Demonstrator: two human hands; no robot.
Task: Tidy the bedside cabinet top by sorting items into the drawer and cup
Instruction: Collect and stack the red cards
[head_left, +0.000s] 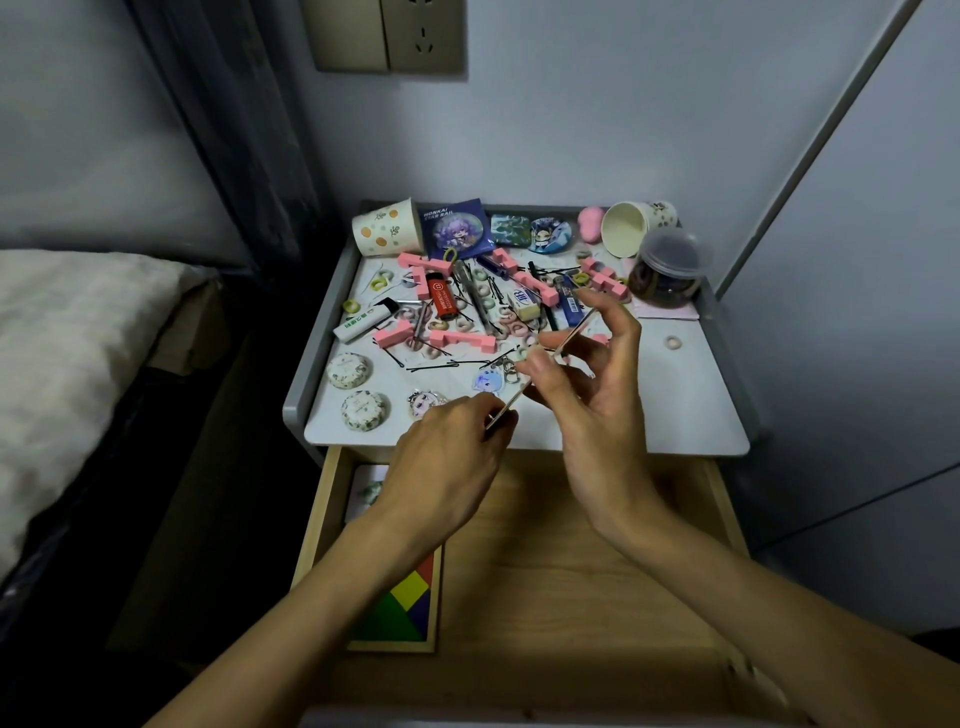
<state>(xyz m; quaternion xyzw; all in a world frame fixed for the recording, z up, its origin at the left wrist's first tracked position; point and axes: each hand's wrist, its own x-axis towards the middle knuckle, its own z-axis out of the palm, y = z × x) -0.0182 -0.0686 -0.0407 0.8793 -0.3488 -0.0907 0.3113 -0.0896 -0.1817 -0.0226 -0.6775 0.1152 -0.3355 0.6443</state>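
The white cabinet top (691, 405) is strewn with pink blocks, hair ties, black hairpins, lighters and badges. Below it the wooden drawer (571, 545) stands open. My left hand (447, 447) pinches the lower end of a thin metal stick (506, 408) at the top's front edge. My right hand (587, 374) is raised over the clutter and pinches a second thin metal stick (576, 330) between thumb and forefinger. One paper cup (387, 228) lies on its side at the back left, and another paper cup (631, 226) at the back right.
A clear plastic jar (667, 273) of dark hair ties stands at the back right. A coloured tangram puzzle (410, 597) and a card lie in the drawer's left part. A bed (67, 364) is on the left; walls close in behind and on the right.
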